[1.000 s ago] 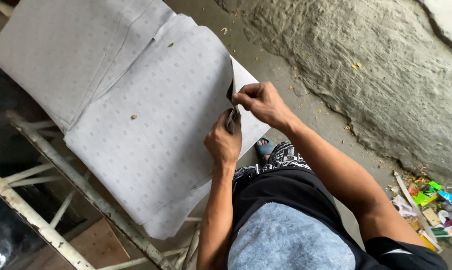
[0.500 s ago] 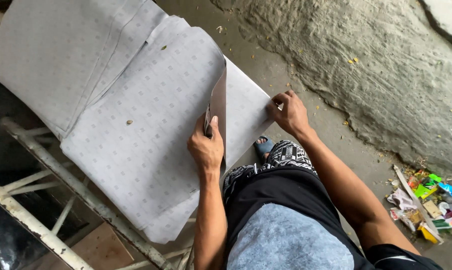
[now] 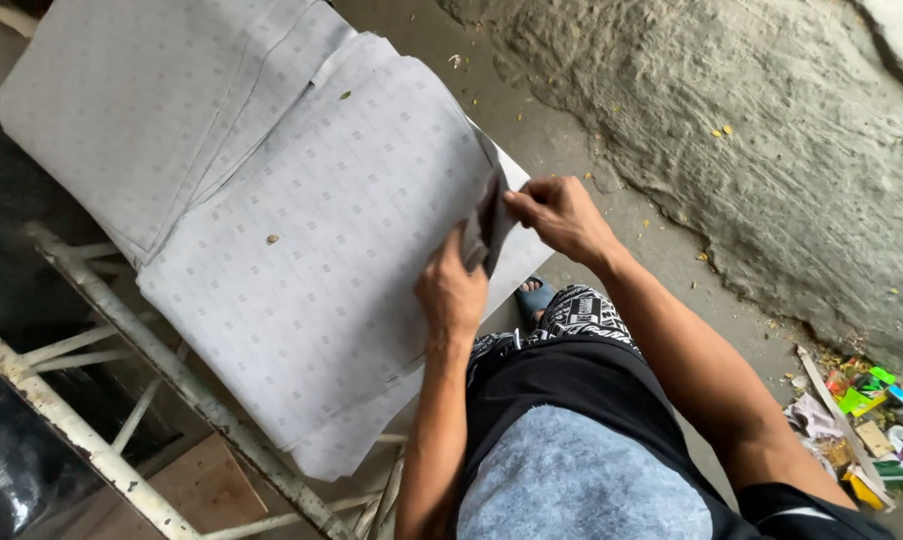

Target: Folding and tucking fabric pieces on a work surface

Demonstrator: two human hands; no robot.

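- From my remote view, the left hand [image 3: 451, 290] rests on the near edge of the big stack of grey patterned sheets [image 3: 311, 270], its fingers curled round the lifted edge of the top sheet [image 3: 486, 225].
- The right hand [image 3: 561, 215] meets it from the other side, its fingers pinched shut on the same raised edge, so both hands grip one sheet between them.
- That sheet stands up in a narrow fold at the stack's right-hand edge, dark on its underside; the rest of it lies flat on the pile.
- I judge the work to be at an early point for this sheet: the edge is raised and gripped, but the sheet is neither folded over nor taken off the stack.
- The stack itself lies across a white metal frame [image 3: 121, 330], which serves as the worktop, and many sheets remain under the one in hand; a second spread of sheets [image 3: 141, 110] lies further off to the upper left.
- I cannot tell how many sheets are already dealt with, since nothing finished shows apart.
- Coloured litter [image 3: 871, 410] lies on the ground at the right, well apart from the hands.
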